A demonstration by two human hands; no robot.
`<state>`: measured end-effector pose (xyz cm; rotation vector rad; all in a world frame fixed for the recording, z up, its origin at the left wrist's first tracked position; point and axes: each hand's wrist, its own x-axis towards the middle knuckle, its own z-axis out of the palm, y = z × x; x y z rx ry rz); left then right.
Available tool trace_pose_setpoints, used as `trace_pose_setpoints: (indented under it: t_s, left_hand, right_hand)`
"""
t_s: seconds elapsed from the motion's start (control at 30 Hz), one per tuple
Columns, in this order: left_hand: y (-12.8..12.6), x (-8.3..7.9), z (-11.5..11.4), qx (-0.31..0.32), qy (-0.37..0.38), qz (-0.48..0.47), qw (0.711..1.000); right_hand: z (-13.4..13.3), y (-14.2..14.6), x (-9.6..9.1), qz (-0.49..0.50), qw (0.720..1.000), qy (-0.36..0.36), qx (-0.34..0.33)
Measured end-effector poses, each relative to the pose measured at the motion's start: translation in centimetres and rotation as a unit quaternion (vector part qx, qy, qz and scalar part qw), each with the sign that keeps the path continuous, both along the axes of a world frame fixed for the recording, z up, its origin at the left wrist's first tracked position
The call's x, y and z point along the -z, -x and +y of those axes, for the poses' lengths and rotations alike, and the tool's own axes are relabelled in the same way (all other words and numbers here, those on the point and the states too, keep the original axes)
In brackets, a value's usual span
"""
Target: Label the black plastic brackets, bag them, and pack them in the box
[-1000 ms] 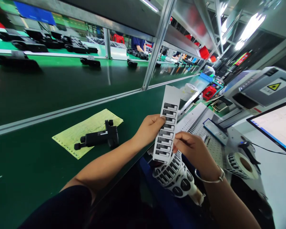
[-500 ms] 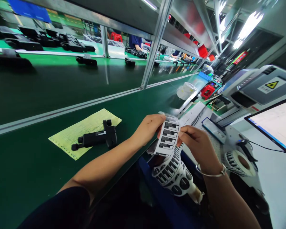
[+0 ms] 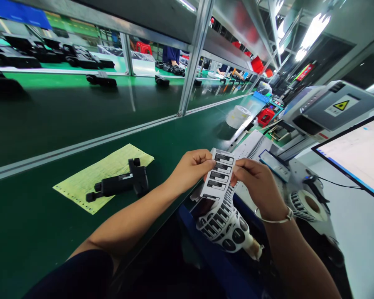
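Observation:
A strip of black-and-white labels (image 3: 220,176) is stretched between my two hands. My left hand (image 3: 193,168) pinches its left edge near the top, thumb over the front. On the opposite edge, my right hand (image 3: 257,182) pinches the strip with thumb and fingers. Below, the strip runs down to a label roll (image 3: 216,222), beside which a roll of round black labels (image 3: 237,236) sits on the same brownish core. To the left, a black actuator-like device (image 3: 120,182) with a small white label lies on a yellow perforated sheet (image 3: 77,182).
Across a metal rail, black devices (image 3: 101,79) stand on the conveyor line. A metal post (image 3: 195,58) rises ahead. At right are a monitor (image 3: 358,153), a machine with a warning sign (image 3: 341,106) and another label roll (image 3: 310,205). A white roll (image 3: 237,116) stands farther back.
My left thumb has come down over the front of the label strip, and the strip's top end has straightened. The whole view has shifted slightly, with the surroundings moving left.

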<state>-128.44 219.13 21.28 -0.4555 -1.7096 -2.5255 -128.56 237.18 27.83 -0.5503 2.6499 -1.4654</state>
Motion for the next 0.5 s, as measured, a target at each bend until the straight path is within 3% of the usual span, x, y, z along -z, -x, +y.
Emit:
trace_pose_setpoints:
  t_s: [0.5]
  left_hand:
    - [0.45, 0.35, 0.25, 0.024, -0.045, -0.045, 0.998]
  right_hand:
    - [-0.14, 0.45, 0.33, -0.003, 1.000, 0.007, -0.009]
